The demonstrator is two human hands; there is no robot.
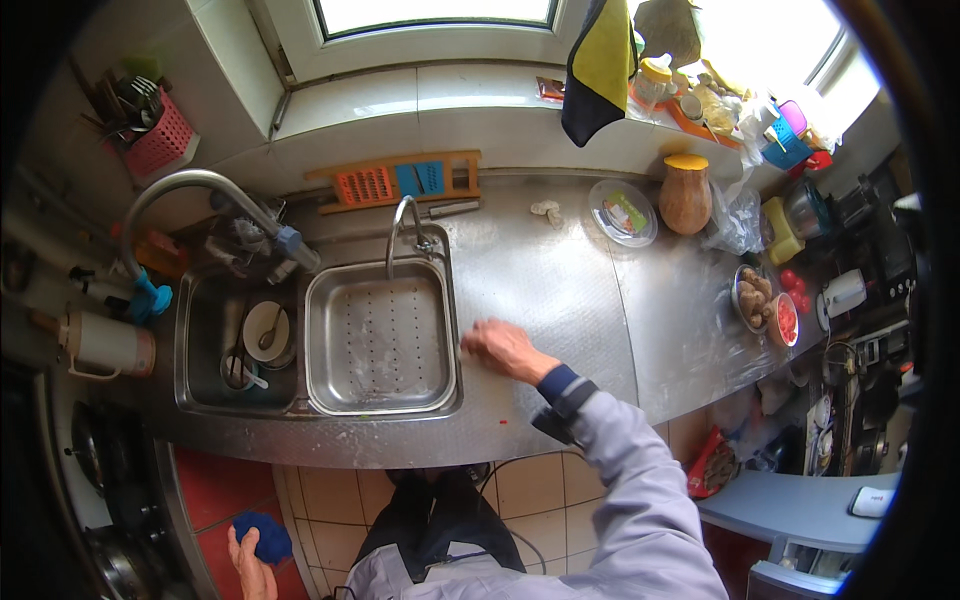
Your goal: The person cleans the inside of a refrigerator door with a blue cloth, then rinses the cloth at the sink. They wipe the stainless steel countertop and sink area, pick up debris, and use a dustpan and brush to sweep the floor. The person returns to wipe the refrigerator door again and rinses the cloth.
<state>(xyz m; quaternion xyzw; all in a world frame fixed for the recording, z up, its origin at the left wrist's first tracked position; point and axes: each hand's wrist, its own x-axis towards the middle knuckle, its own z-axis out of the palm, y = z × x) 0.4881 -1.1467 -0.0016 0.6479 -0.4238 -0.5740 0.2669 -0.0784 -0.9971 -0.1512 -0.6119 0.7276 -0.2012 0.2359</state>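
Note:
My right hand (506, 349) hovers over or rests on the stainless steel countertop (555, 300), just right of the sink; its fingers are curled and blurred, and whether they hold anything is unclear. Low at the left, my left hand (251, 559) grips a blue cloth (264, 537) in front of the red cabinet. A perforated steel drain tray (382, 337) sits in the right sink basin. In the left basin stand a bowl (265, 330) with a spoon in it and a cup with a white-handled utensil. A small red scrap (503, 421) lies near the counter's front edge.
Behind the sink lies a wooden-framed grater (397, 180), with a curved faucet (406, 225) before it. Further right are a clear plastic lid (622, 213), a cut squash (685, 196), a bowl of ginger-like roots (753, 298), a bowl of red pieces (784, 320) and tomatoes (795, 291).

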